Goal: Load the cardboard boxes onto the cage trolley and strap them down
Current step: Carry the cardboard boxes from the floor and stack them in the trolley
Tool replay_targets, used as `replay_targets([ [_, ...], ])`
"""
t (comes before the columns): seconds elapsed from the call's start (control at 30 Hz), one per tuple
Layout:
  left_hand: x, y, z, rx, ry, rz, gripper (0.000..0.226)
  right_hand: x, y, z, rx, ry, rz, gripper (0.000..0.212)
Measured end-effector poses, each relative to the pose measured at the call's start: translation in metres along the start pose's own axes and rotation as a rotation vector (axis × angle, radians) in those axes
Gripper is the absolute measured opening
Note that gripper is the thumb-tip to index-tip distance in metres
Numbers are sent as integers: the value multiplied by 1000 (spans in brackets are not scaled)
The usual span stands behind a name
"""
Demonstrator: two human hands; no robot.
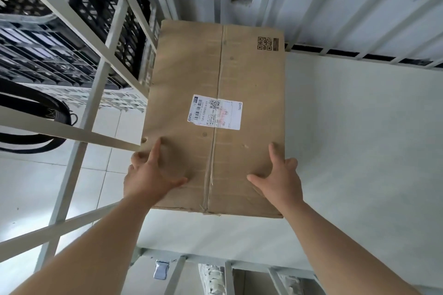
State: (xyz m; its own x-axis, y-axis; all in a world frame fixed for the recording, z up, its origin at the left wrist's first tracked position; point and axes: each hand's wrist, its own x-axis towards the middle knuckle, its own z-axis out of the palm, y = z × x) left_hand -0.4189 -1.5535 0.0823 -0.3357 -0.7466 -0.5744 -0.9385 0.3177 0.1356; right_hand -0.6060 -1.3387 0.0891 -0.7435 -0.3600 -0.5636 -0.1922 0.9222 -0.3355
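Left hand (153, 175) and right hand (280, 175) clamp the cardboard box (215, 74) sides; box probably down on cage trolley (347, 151), no strapping yet.

The cardboard box (215, 74) lies flat on the deck of the cage trolley (359, 151), at its left side and seemingly touching the side wall (100, 72). Its far end is near the back wall (335, 7). The left hand (151, 175) and right hand (280, 175) grip its near end at opposite edges. Crates (96, 7) stand beyond the side wall.
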Motion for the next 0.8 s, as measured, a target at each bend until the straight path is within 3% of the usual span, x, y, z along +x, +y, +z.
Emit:
replay_targets([
  [0.23,0,2,3,118,-58,30,125,-1,-1,2,-82,-36,-41,94],
  [0.37,-14,19,-16,264,80,141,82,-12,-18,-12,-249,-11,-160,70],
  [0.5,-32,44,-55,197,204,260,40,-25,-48,-48,-256,46,-320,53],
  [0.67,-75,69,-122,155,311,280,36,-54,-95,-119,-243,156,-512,13],
  [0.8,-130,78,-177,113,402,241,31,-91,-131,-176,-261,199,-649,21],
])
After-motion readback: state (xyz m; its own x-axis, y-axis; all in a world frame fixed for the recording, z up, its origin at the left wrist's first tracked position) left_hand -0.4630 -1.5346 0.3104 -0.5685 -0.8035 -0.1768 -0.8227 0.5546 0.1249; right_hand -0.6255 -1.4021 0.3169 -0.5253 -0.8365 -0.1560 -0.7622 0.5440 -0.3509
